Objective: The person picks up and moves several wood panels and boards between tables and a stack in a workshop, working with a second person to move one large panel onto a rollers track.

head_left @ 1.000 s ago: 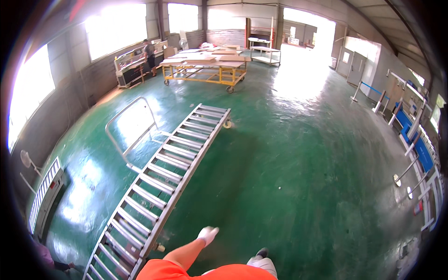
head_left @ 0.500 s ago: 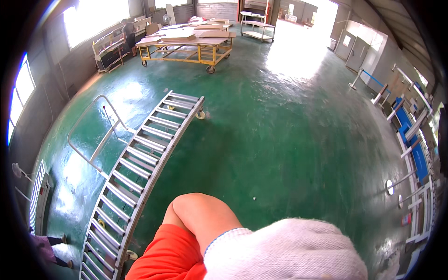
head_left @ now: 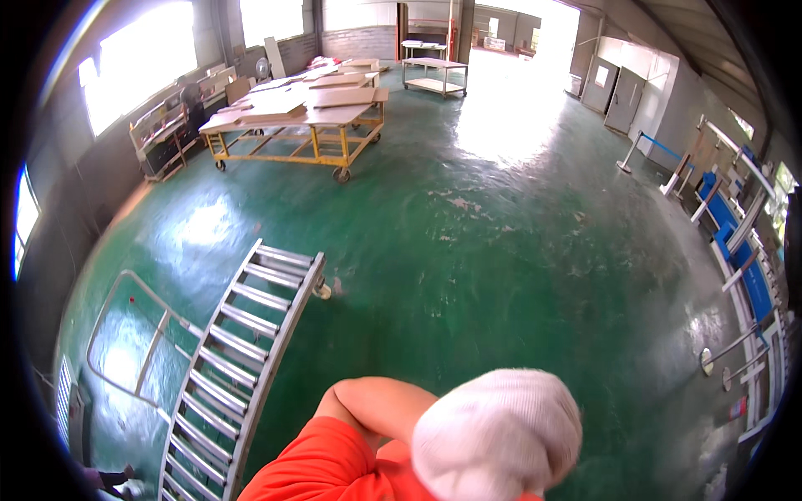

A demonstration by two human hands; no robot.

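Observation:
My left arm, in a red short sleeve (head_left: 313, 468), bends sharply at the elbow and crosses low in front of me. My left hand (head_left: 501, 434) wears a white knitted glove, with its rounded back toward the view. The fingers curl down out of sight, so I cannot make out whether anything is in them. My right hand does not show. Left of my arm, and apart from it, stands a roller conveyor (head_left: 225, 367) with metal rollers and a side rail. A caster wheel (head_left: 323, 290) shows under its far end.
A wheeled yellow-framed cart (head_left: 317, 146) carries stacked flat boards, with a person (head_left: 192, 104) near its left. Farther back stands a light-coloured trolley (head_left: 434, 75). A bent tube frame (head_left: 138, 334) juts left from the conveyor. Blue-and-white equipment (head_left: 748, 271) lines the right side of the green floor (head_left: 501, 284).
The view has shifted, so the conveyor's end and the cart sit lower and farther left. My gloved hand has drawn left and appears smaller, its forearm lying more sideways.

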